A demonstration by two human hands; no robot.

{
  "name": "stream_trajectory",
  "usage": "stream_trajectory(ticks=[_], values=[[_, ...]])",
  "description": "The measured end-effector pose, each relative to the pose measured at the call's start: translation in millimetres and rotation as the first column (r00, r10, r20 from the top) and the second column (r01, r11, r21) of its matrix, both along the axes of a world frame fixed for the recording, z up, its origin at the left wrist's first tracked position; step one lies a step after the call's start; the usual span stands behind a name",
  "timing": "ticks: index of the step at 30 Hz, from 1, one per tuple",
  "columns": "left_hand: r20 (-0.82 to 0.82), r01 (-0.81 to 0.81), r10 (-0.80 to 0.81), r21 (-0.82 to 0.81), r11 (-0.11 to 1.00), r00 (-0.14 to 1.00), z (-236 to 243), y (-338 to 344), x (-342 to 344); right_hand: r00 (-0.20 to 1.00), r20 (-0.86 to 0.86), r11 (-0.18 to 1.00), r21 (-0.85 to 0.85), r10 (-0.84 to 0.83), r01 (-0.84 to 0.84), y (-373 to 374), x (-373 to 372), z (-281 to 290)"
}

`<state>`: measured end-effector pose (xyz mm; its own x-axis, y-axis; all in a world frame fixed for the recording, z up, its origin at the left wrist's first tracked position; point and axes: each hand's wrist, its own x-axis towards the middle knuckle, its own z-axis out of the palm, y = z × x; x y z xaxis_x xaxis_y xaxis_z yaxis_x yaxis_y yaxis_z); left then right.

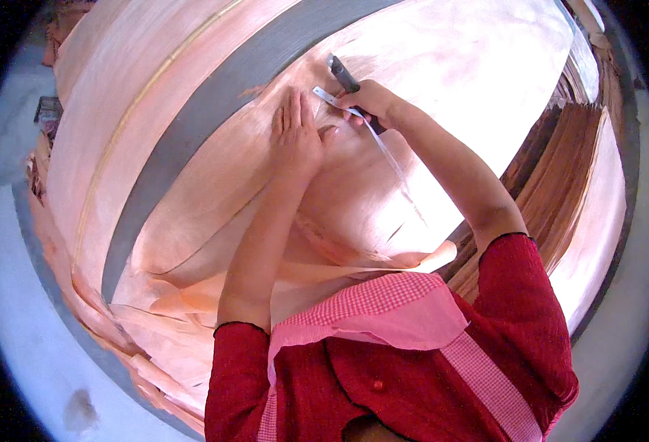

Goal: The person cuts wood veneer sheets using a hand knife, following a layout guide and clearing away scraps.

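My left hand [298, 136] lies on a pale pinkish veneer sheet [214, 184] near its upper curved edge, fingers stretched out. Just right of it, my right hand [372, 99] grips a dark-handled cutter [345, 74], its tip at the upper left. The same hand also holds a narrow white strip [324, 96], which trails down across the sheet toward the lower right. I cannot make out what exactly the strip is. Loose, curled veneer [435, 258] lies below my hands, partly behind my apron.
A grey band [173, 121] curves between my sheet and more pink sheets [92, 140] on the left. A thick stack of brown veneer [545, 191] is at the right. Ragged offcuts [140, 368] lie along the lower left edge, beside a pale floor [15, 295].
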<state>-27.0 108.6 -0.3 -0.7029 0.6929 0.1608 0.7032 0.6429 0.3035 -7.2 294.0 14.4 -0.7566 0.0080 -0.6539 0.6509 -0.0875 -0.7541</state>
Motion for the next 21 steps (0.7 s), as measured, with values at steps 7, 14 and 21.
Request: stream_trajectory(ticks=[7,14,21], values=[[0.001,-0.017,0.017,-0.217,0.976,1.0,26,12,10,0.99,-0.024,0.971,0.199,0.139,-0.131,4,6,13],[0.463,-0.063,-0.117,0.354,0.933,0.878,-5,-61,-23,0.9,-0.182,0.778,0.588,0.395,-0.223,12,27,54],[-0.119,-0.223,0.205,-0.166,0.96,0.971,-8,-181,59,0.96,-0.119,0.965,0.103,0.252,-0.241,-70,82,15]])
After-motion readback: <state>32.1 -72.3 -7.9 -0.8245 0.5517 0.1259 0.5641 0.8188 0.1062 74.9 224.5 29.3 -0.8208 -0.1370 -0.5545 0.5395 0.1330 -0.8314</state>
